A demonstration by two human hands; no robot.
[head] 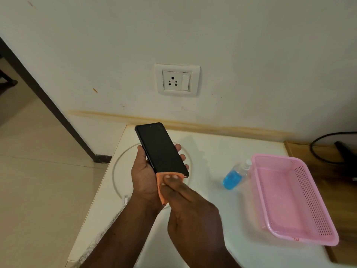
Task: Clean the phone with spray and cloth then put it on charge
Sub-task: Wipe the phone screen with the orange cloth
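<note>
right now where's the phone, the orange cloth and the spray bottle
phone [161, 147]: head view, middle of the dark screen
orange cloth [160, 187]: head view, left fold below the phone
spray bottle [232, 179]: head view, blue liquid in its body

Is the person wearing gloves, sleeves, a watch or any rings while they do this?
No. Both forearms are bare to the bottom edge of the picture, with no sleeve in view. The left hand and the right hand are bare too: no gloves, and no watch, bracelet or ring shows on the parts that can be seen. The fingernails look short and unpainted. The left forearm has visible hair.
</note>
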